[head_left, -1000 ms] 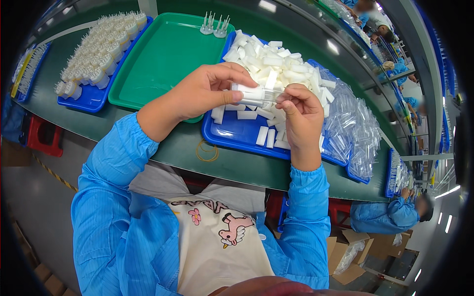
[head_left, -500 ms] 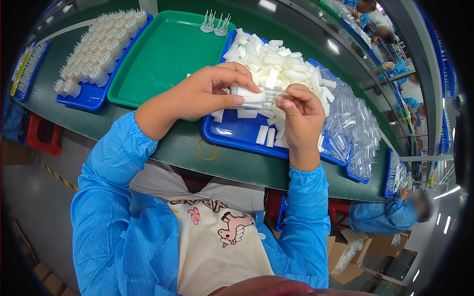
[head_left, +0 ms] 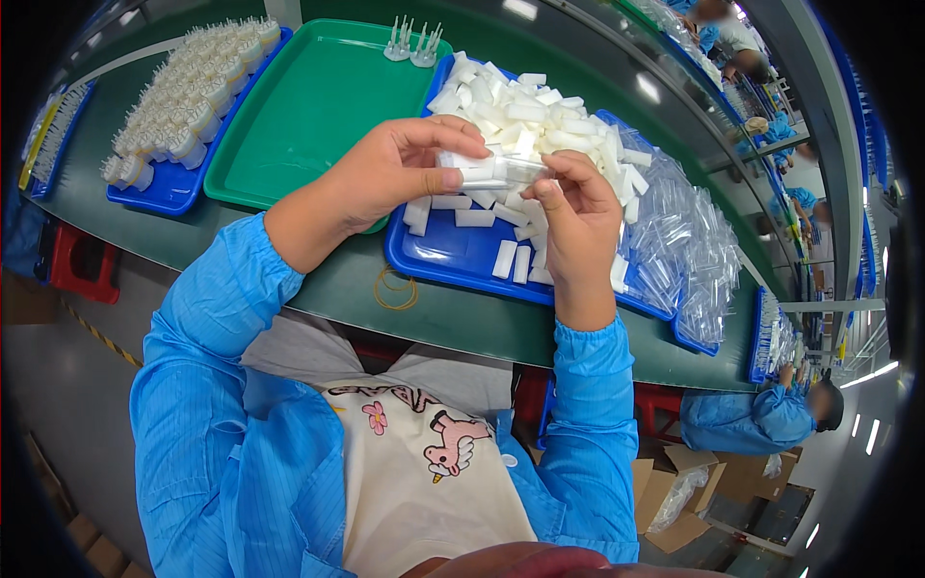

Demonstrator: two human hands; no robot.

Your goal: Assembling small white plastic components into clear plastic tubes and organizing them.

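Observation:
Over the near side of a blue tray (head_left: 434,252), I hold a clear plastic tube (head_left: 525,172) in both hands, with a white foam piece (head_left: 472,170) at its left part. My left hand (head_left: 385,171) pinches the left end between thumb and fingers. At the clear right end, my right hand (head_left: 581,207) is closed with thumb and fingertips. How far the foam sits inside the tube is hard to tell. Behind and below my hands, many white foam pieces (head_left: 525,113) are heaped in the tray. A pile of clear tubes (head_left: 689,250) lies to the right.
A green tray (head_left: 299,106) stands left of the foam, with two white-based pronged parts (head_left: 411,50) at its far corner. Further left, a blue tray (head_left: 162,196) holds rows of white pronged parts (head_left: 193,101). Rubber bands (head_left: 395,289) lie near the table edge. A co-worker (head_left: 752,419) sits at right.
Both hands have moved slightly left and up with the tube. My right fingers have come closer to my left, and less of the clear end shows between them.

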